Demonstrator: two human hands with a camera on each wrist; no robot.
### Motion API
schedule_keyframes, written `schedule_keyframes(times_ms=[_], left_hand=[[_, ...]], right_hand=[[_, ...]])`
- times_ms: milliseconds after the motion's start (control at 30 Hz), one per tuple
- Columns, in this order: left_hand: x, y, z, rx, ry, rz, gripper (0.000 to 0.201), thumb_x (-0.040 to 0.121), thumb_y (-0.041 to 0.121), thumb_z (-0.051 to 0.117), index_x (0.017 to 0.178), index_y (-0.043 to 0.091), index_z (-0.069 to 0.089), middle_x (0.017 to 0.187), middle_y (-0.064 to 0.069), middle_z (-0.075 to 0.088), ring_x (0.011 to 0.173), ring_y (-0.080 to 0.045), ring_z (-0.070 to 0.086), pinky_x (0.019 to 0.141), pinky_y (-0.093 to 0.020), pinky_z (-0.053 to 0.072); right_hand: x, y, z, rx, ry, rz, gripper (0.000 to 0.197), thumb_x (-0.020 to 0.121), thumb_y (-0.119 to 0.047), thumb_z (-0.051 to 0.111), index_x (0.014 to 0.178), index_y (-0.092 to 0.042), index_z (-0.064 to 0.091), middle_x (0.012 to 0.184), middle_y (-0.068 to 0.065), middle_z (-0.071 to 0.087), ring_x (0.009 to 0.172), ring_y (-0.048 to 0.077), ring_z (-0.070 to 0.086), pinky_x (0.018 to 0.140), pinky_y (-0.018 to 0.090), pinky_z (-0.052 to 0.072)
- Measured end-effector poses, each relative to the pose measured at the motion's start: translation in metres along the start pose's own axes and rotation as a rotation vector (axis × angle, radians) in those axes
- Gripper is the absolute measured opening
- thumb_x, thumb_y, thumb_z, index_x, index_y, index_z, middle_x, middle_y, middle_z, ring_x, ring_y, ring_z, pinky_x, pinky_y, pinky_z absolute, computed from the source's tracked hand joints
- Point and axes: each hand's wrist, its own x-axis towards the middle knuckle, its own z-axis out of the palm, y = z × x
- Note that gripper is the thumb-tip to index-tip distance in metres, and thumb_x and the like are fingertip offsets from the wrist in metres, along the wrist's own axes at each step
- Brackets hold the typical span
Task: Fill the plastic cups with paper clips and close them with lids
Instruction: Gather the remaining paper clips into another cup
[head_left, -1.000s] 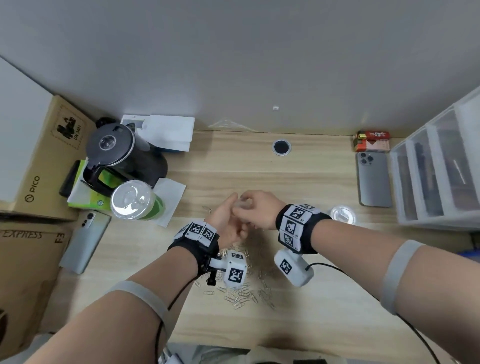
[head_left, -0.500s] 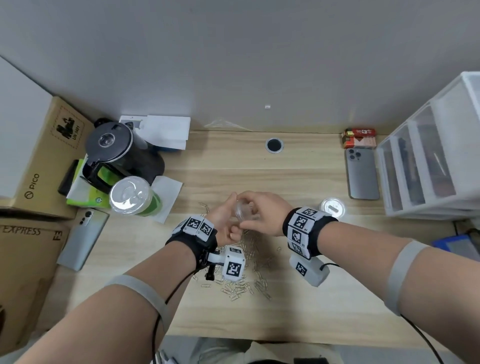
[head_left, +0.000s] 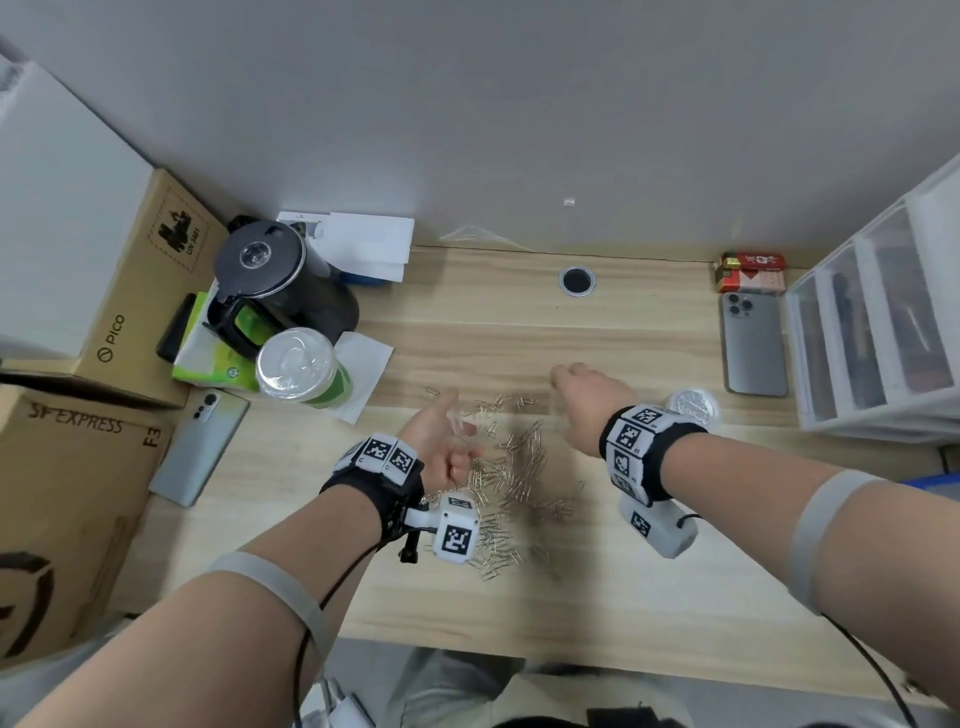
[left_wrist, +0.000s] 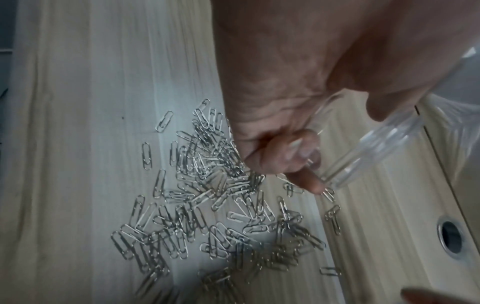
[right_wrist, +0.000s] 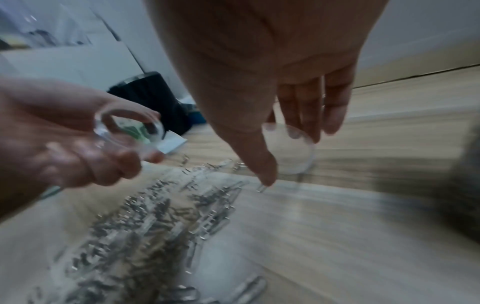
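My left hand (head_left: 441, 439) hovers above the wooden desk (head_left: 571, 597) and holds a small clear plastic cup (head_left: 460, 418) in curled fingers. The left wrist view shows its ribbed clear wall (left_wrist: 376, 148), and its open mouth (right_wrist: 130, 127) faces the right wrist camera. My right hand (head_left: 579, 392) is off to the right, pinching a second clear round cup (right_wrist: 293, 156) between thumb and fingers; that cup is blurred. A spread heap of silver paper clips (head_left: 519, 480) (left_wrist: 207, 205) lies on the desk below and between both hands.
A small clear cup with its lid on (head_left: 693, 406) stands by my right wrist. On the right lie a grey phone (head_left: 753, 343), a red box (head_left: 750, 273) and plastic drawers (head_left: 872, 332). A black kettle (head_left: 275, 280), a green drink cup (head_left: 298, 366), another phone (head_left: 202, 447) and cardboard boxes (head_left: 130, 280) crowd the left.
Both hands were joined on clear plastic at the middle. They have come apart: the right hand has swung right with one clear cup, while the left keeps the other.
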Motion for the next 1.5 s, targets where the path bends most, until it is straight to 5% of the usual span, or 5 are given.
schedule_keyframes(times_ms=[433,667,833,1000,1500], left_hand=[[-0.009,-0.029,-0.058,-0.124,0.032,0.001,0.049,0.097,0.065,0.039,0.074,0.023,0.049,0.073,-0.001,0.056,0.05,-0.011,0.026,0.048,-0.024,0.023],[-0.01,-0.037,-0.08,-0.169,0.048,0.016,0.059,0.097,0.065,0.04,0.141,0.026,0.045,0.106,-0.013,0.074,0.043,-0.011,0.028,0.044,-0.019,0.029],[-0.013,-0.039,-0.089,-0.183,0.05,0.031,0.048,0.098,0.064,0.037,0.079,0.021,0.048,0.061,-0.001,0.063,0.049,-0.012,0.026,0.045,-0.02,0.025],[-0.011,-0.049,-0.108,-0.202,0.071,0.039,0.047,0.098,0.062,0.038,0.074,0.023,0.046,0.059,0.004,0.054,0.05,-0.013,0.025,0.049,-0.024,0.022],[-0.007,-0.062,-0.138,-0.248,0.057,0.038,0.048,0.095,0.064,0.04,0.066,0.026,0.044,0.067,0.001,0.056,0.051,-0.014,0.026,0.051,-0.024,0.023]], right_hand=[[0.021,0.001,0.027,-0.171,-0.074,0.042,0.045,0.074,-0.003,0.058,0.118,-0.005,0.047,0.116,0.013,0.044,0.1,0.024,0.045,0.083,0.031,0.045],[0.018,-0.045,0.062,0.136,-0.118,-0.02,0.05,0.077,-0.009,0.065,0.124,-0.007,0.047,0.121,0.01,0.049,0.102,0.026,0.055,0.089,0.037,0.053],[0.025,-0.066,0.057,0.259,-0.022,-0.048,0.035,0.083,-0.037,0.062,0.107,-0.011,0.056,0.096,0.004,0.063,0.082,0.02,0.06,0.073,0.033,0.053],[0.048,-0.058,0.045,0.084,0.15,0.145,0.048,0.085,-0.033,0.054,0.123,-0.003,0.047,0.123,0.017,0.046,0.113,0.033,0.044,0.095,0.041,0.042],[0.058,-0.102,0.058,0.02,0.121,-0.058,0.052,0.08,-0.044,0.056,0.119,-0.009,0.051,0.118,0.009,0.049,0.111,0.026,0.046,0.094,0.038,0.044]])
